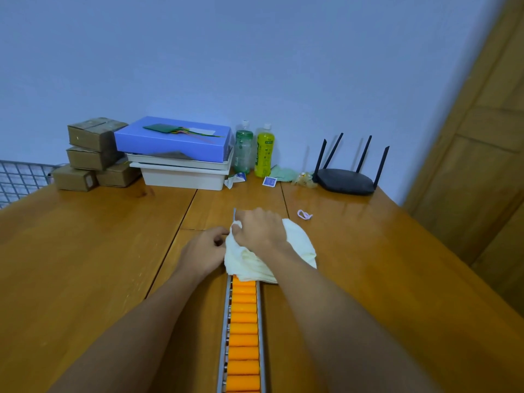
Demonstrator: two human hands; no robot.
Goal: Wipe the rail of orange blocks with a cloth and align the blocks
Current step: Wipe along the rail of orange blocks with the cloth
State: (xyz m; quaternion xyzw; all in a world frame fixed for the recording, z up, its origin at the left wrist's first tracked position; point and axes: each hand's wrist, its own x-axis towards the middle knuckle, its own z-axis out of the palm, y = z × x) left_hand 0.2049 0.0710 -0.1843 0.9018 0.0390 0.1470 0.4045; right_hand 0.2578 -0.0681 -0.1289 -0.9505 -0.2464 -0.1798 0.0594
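Both hands worked at the rail's [226,321] far end: the right hand [259,229] pressed closed on the cloth [297,245], the left hand [205,249] pinched its edge beside. Orange blocks [243,336] lay nearer than the grips. Firm, even strokes along the bench [85,251] would serve best.

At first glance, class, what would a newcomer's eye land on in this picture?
Probably the row of bright orange blocks in its metal rail, running up the table's near centre. At its far end the right hand presses a white cloth down, the left hand pinching its edge. A black router sits back right.
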